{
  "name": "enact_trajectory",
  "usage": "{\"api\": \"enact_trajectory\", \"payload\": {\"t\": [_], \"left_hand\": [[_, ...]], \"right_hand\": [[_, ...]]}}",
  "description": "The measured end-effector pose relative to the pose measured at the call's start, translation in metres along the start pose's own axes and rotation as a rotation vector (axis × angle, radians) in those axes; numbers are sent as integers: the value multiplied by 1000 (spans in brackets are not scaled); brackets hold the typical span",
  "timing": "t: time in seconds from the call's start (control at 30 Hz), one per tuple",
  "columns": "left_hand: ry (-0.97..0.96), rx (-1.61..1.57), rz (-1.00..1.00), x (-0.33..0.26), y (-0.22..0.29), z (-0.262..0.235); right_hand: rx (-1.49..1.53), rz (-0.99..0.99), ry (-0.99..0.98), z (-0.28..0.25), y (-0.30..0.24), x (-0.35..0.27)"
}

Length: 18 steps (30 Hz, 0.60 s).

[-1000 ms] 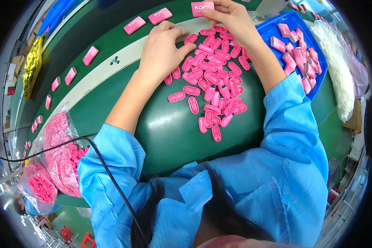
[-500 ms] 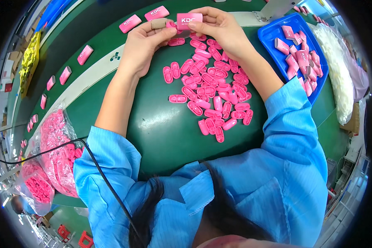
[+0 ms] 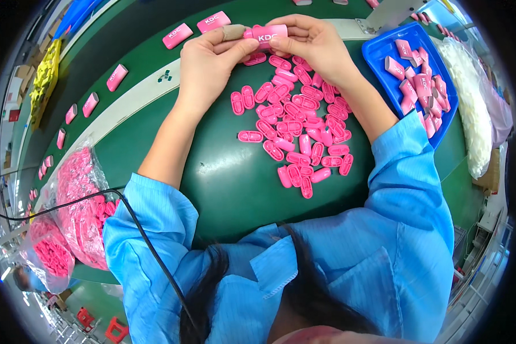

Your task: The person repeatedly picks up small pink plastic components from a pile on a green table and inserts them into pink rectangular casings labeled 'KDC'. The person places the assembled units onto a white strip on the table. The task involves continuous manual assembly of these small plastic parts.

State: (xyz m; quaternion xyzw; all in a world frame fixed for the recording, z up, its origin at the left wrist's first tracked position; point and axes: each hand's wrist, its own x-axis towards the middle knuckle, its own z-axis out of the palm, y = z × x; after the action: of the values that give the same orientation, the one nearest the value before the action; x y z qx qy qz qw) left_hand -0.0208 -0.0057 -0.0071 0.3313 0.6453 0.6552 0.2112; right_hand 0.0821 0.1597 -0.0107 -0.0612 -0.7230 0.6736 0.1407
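Observation:
Above the pile, both of my hands meet at a flat pink casing (image 3: 270, 36) with white lettering. My right hand (image 3: 322, 53) pinches its right part between thumb and fingers. At the casing's left end, my left hand (image 3: 207, 71) is closed on a small pink end cap (image 3: 248, 32), mostly hidden by the fingertips. The cap touches the casing; how far in it sits I cannot tell. A tan finger cover (image 3: 233, 32) wraps one left finger. Just below the hands lies a loose pile of pink oval end caps (image 3: 292, 112), some showing their hollow side.
A blue tray (image 3: 375, 86) of pink casings stands at right, beside a bag of white pieces (image 3: 470, 109). Several casings (image 3: 117, 77) lie on the green belt beyond the pale rail (image 3: 129, 92). Bags of pink parts (image 3: 77, 200) sit at left, with a black cable (image 3: 149, 252) across my left sleeve.
The casing has turned and tilted slightly, and my left fingers have come in against its left end with the cap. The whole view has shifted a little.

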Motion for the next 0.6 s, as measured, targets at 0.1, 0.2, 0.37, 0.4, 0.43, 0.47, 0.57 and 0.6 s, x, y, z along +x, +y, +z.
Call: {"api": "enact_trajectory", "payload": {"t": [0.1,0.2,0.37,0.4,0.43,0.47,0.57,0.6], "left_hand": [[2,75,67,-2,7,0],[30,56,93,-4,4,5],[19,240,209,-18,0,24],[33,296,228,-21,3,26],[46,352,247,-24,4,27],[68,459,232,-27,6,29],[125,635,299,-29,8,33],[116,665,315,-26,8,31]], "right_hand": [[-13,-45,23,0,1,-2],[-44,-108,39,3,-3,-4],[43,-89,119,9,-5,-6],[59,-99,132,10,-5,-7],[-30,-166,167,15,-6,-9],[-118,-233,203,22,-7,-12],[-360,-340,269,25,-9,-15],[-338,-335,270,23,-5,-12]]}}
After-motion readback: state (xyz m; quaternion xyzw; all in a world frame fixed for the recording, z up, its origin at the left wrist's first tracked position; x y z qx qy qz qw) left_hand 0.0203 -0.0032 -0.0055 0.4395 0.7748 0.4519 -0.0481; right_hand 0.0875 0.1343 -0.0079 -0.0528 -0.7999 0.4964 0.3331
